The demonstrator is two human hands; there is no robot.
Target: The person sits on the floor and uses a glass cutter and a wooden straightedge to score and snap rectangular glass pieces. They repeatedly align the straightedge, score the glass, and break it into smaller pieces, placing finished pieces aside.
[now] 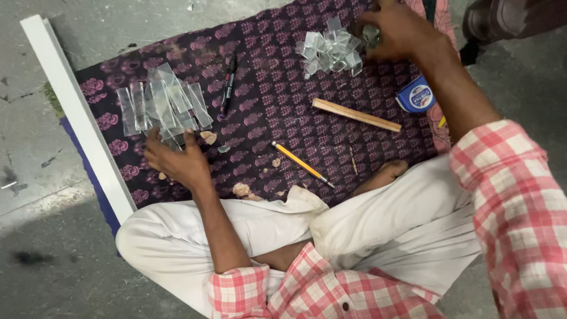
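Glass strips under spread left hand; right hand outstretched, fingers closed on small glass piece.

At twelve o'clock the right hand is cut by the top edge, its fingers hiding a small glass piece; whether they grip it is unclear.

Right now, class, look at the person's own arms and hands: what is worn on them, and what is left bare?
Both arms wear a red-and-white checked shirt with the sleeves rolled up to about the elbow, so the forearms are bare. The left hand and right hand are bare too: no gloves, and no watch or rings that can be seen.
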